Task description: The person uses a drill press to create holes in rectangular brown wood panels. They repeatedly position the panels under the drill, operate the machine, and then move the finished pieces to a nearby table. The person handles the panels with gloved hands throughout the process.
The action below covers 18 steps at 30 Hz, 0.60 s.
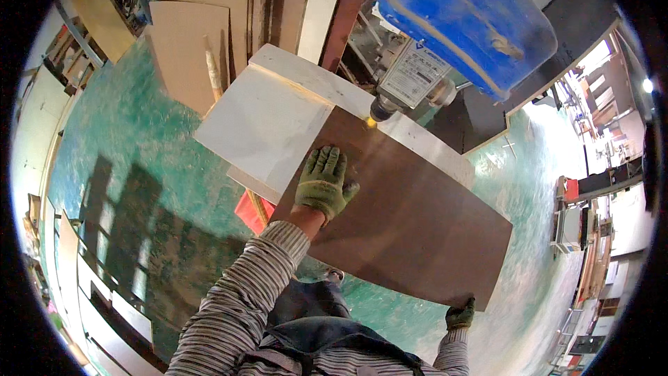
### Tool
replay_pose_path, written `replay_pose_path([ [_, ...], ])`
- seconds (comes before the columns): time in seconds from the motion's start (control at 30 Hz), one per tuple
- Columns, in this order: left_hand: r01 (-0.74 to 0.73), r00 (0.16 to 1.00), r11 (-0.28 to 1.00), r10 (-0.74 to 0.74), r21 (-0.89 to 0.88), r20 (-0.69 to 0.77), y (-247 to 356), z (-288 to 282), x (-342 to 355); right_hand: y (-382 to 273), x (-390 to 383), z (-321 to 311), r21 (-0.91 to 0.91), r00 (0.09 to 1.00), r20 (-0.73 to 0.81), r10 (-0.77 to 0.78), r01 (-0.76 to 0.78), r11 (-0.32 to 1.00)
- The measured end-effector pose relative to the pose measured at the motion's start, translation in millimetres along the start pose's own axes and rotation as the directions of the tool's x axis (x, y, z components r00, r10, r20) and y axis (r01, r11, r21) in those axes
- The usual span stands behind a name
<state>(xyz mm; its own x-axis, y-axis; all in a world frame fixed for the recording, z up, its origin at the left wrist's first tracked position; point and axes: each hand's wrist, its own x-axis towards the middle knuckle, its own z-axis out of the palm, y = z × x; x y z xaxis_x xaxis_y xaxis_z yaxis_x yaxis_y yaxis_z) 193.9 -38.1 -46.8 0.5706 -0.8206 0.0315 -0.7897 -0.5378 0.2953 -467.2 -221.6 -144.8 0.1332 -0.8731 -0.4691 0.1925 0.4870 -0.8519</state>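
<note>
The dark brown panel [410, 216] lies flat on the pale machine surface [268, 122], its long axis running from the drill bit [379, 110] toward the person's right. The left hand [323, 184] presses flat on its near-left part, fingers spread. The right hand [460, 313] pinches the panel's near-right corner, grip clamped on the edge.
</note>
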Motion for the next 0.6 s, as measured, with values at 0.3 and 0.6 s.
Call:
replay_pose_path([
  [0.3,-0.003,1.0,0.998,0.001,0.055,0.025,3,0,-1,-98,-21,101,-0.154,0.92,-0.377,-0.103,0.047,0.987],
  [0.6,-0.014,0.998,1.0,0.014,0.01,-0.057,3,0,-3,-275,22,551,-0.32,0.191,0.682,-0.706,0.946,-0.053],
])
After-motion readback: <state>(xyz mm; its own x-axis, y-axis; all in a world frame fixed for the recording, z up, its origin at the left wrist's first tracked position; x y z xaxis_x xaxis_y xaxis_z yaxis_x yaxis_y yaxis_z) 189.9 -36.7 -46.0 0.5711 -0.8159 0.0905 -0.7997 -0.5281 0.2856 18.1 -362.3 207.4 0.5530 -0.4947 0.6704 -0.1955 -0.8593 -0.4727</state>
